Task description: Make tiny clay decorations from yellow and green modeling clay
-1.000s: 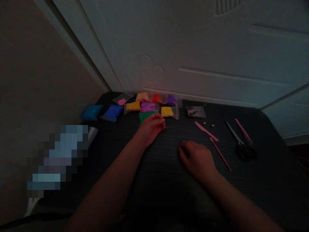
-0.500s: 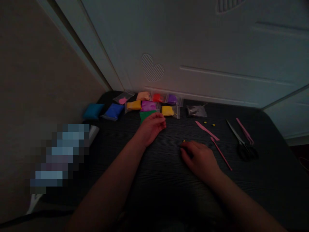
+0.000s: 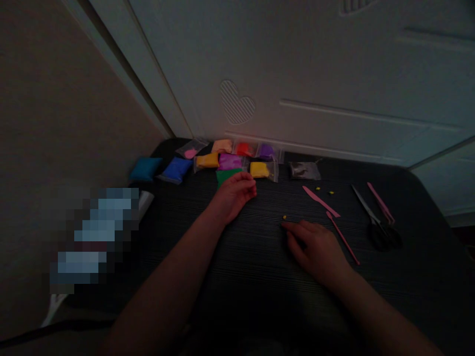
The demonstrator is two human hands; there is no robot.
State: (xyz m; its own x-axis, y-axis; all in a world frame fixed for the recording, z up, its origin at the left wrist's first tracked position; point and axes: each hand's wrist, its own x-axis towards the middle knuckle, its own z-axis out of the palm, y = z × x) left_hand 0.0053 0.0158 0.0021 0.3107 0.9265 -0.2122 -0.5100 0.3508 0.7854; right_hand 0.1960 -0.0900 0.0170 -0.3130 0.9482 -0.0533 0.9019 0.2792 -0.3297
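Note:
My left hand (image 3: 237, 195) hovers over the table beside the green packet (image 3: 227, 177), its fingers curled in towards the thumb. Whatever it may hold is hidden. Just below a tiny yellow piece (image 3: 284, 217), my right hand (image 3: 315, 247) rests low over the dark table with the index finger stretched out and the thumb apart. Nothing shows between those fingers. Two more small yellow bits, a nearer one (image 3: 317, 188) and another (image 3: 331, 193), lie further back. To the right of my right hand are a pink plastic knife (image 3: 321, 201) and a thin pink stick tool (image 3: 343, 238).
Scissors (image 3: 374, 220) with black handles and a pink forked tool (image 3: 381, 202) lie at the right. Several coloured clay packets, among them a yellow packet (image 3: 260, 170) and a blue packet (image 3: 176, 170), line the back. A pixelated object (image 3: 98, 232) stands at the left edge.
My right hand has drawn back slightly from the yellow piece, which now lies uncovered, and its thumb and index finger have parted. My left hand stays curled in place.

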